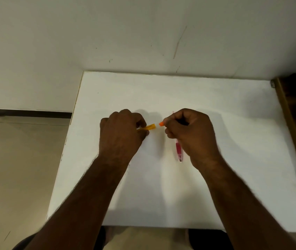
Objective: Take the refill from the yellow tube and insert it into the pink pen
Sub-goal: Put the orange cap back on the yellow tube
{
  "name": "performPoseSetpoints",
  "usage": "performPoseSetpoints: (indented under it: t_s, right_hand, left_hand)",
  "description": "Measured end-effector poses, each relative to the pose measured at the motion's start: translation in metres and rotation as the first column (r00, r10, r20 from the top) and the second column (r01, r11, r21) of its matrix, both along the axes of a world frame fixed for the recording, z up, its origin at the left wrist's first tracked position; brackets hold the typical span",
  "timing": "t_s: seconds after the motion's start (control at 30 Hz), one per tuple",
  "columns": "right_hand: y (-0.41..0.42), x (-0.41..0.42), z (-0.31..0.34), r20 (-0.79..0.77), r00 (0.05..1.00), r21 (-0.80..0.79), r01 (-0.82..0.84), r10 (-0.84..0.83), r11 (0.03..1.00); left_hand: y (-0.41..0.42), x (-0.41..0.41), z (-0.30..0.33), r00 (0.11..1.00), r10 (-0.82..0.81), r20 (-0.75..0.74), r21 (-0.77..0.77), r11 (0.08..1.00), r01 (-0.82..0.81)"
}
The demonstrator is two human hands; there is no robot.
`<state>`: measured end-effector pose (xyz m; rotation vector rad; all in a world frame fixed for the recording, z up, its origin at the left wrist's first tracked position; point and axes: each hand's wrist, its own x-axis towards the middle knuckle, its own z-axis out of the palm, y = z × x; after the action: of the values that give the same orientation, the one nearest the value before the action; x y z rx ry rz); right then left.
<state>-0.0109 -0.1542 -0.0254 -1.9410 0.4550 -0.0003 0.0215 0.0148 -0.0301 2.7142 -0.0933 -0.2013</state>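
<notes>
Gripping the yellow tube (149, 127) mid-table, the left hand (123, 130) sits well clear of the table's (107, 195) left edge; just right, the right hand (188, 134) pinches an orange cap (161, 124) above the pink pen (178, 150).

- No text, label, brand or number can be read anywhere.
- The small yellow plastic tube (149, 127) bears a faint dark printed line, too blurred to make out.
</notes>
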Motion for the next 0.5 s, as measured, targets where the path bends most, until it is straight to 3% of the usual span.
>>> performPoseSetpoints:
  t_s: [0.13,0.3,0.5]
  right_hand:
    - [-0.003,0.001,0.0,-0.034,0.998,0.067,0.062,-0.06,0.996]
    - [0.003,-0.001,-0.005,0.002,0.997,-0.26,-0.08,0.083,0.962]
    - [0.019,-0.004,-0.014,0.008,0.966,-0.446,-0.227,0.258,0.866]
  left_hand:
    - [-0.002,0.0,-0.002,1.0,-0.012,-0.002,0.008,1.0,0.012]
    - [-0.002,0.001,-0.001,1.0,-0.009,-0.003,-0.024,1.0,0.009]
    - [-0.002,0.0,-0.001,1.0,-0.022,-0.017,-0.041,0.999,0.021]
